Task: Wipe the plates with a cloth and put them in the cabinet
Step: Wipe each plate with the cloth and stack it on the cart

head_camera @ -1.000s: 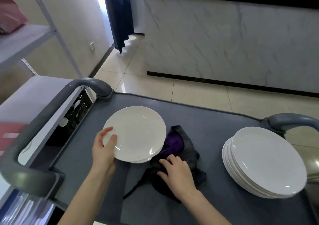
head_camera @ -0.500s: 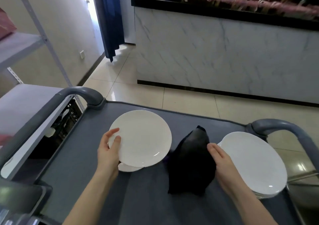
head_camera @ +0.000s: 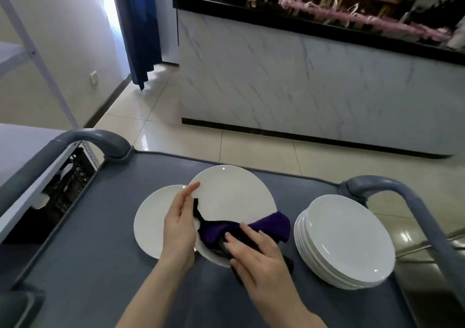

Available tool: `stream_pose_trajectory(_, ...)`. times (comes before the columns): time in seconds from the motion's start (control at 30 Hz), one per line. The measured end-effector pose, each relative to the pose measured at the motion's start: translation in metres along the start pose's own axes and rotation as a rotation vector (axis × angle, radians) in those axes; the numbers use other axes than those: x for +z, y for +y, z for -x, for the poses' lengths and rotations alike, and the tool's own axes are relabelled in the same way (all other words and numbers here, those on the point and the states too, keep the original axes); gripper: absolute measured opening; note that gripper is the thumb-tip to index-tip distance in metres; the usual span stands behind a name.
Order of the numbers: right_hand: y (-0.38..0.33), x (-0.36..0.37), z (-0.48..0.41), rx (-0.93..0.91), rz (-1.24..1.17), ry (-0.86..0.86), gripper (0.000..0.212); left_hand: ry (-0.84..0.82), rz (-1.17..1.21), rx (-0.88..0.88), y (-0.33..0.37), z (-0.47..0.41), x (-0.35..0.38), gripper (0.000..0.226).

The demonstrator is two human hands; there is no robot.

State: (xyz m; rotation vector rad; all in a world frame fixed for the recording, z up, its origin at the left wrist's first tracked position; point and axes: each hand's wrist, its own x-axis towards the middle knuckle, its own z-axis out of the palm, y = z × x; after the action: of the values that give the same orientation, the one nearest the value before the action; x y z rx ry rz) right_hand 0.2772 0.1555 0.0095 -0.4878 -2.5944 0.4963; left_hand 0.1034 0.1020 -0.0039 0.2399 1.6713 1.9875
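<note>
We've got the cloth [head_camera: 273, 224] on the plate [head_camera: 234, 194] now, under flat right fingers [head_camera: 251, 233]; our left fingers [head_camera: 188, 196] grip its rim. Wiping's started.

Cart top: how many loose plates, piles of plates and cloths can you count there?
Loose plates: 2 (held plate in the left hand, flat plate)
Piles of plates: 1
Cloths: 1, pressed by the right hand
Total: 4

held plate [head_camera: 234, 194]: 1 | flat plate [head_camera: 151, 223]: 1 | plate stack [head_camera: 347, 239]: 1, count within unclear | cloth [head_camera: 269, 227]: 1 | left hand [head_camera: 180, 224]: 1 | right hand [head_camera: 254, 254]: 1 | cart handles [head_camera: 95, 138] [head_camera: 392, 186]: 2
</note>
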Motion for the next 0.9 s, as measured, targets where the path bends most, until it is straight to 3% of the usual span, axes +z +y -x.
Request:
stream_pose_trajectory(0.17, -0.003, 0.017, -0.033, 0.073, -0.011, -0.331, 0.051, -0.128, -0.023, 0.051, -0.005, 0.005, 0.000, 0.038)
stream_pose_trajectory(0.33, 0.012, 0.033, -0.074, 0.184, 0.029, -0.303, 0.055, -0.125, -0.047, 0.095, -0.005, 0.003, -0.004, 0.039)
stream_pose_trajectory(0.53, 0.057, 0.019, -0.084, 0.413, 0.146, -0.263, 0.057, 0.012, -0.020, 0.021, 0.004, 0.007, -0.014, 0.045)
stream_pose_trajectory(0.7, 0.041, 0.012, -0.026, 0.260, -0.054, -0.396, 0.052, 0.088, 0.007, -0.003, 0.007, -0.003, -0.024, 0.048)
stream_pose_trajectory(0.8, 0.008, 0.021, -0.013, 0.145, -0.121, -0.475, 0.050, 0.024, -0.043, 0.022, 0.005, -0.002, -0.022, 0.037)
stream_pose_trajectory(0.9, -0.010, 0.033, -0.033, 0.105, -0.106, -0.443, 0.051, -0.064, -0.088, 0.052, 0.002, 0.003, -0.018, 0.029)
